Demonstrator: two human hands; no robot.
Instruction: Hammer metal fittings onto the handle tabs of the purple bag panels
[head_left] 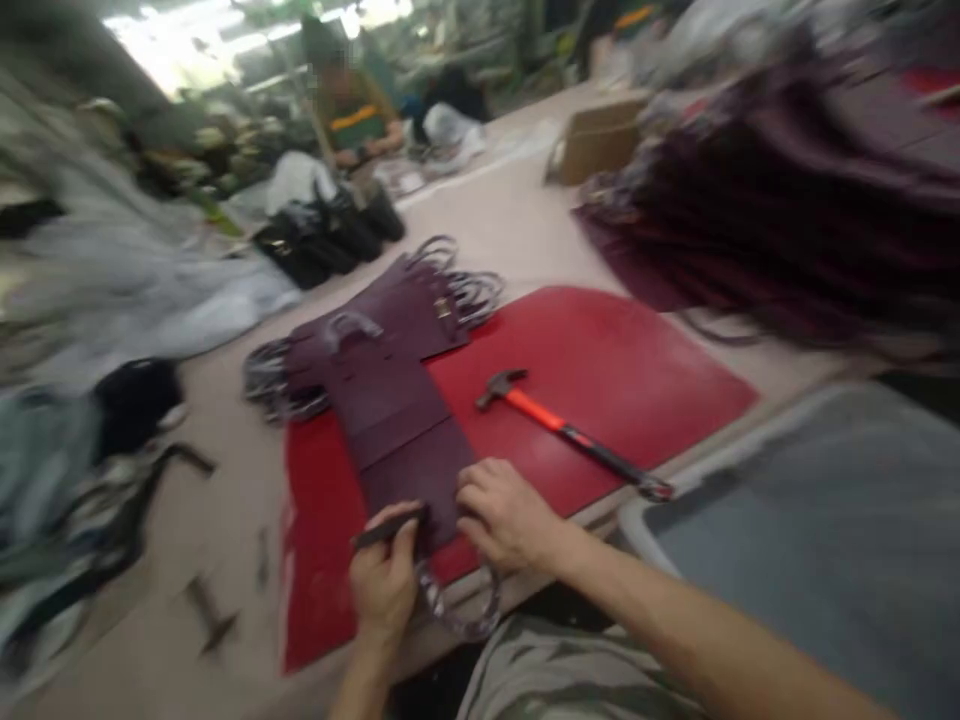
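Note:
My left hand [384, 580] is closed around a short, dark, narrow piece [388, 528], blurred, which may be a strap end or a tool. It is at the near left corner of a purple leather-like bag panel [416, 470]. With fingers bent, my right hand [510, 512] grips the near right edge of that panel. A looped handle wrapped in clear plastic [461, 610] hangs from the panel's near end, over the table edge. Beyond my right hand, a claw hammer [559, 425] with an orange and black handle lies on a red mat [600, 370].
More purple panels with wrapped handles [390, 310] lie on the mat's far side. A large purple pile [780, 200] stands at right, near a cardboard box [600, 140]. A metal tool [208, 612] lies at left. A grey plastic-lined bin [810, 530] is at lower right. Another person [360, 120] sits beyond.

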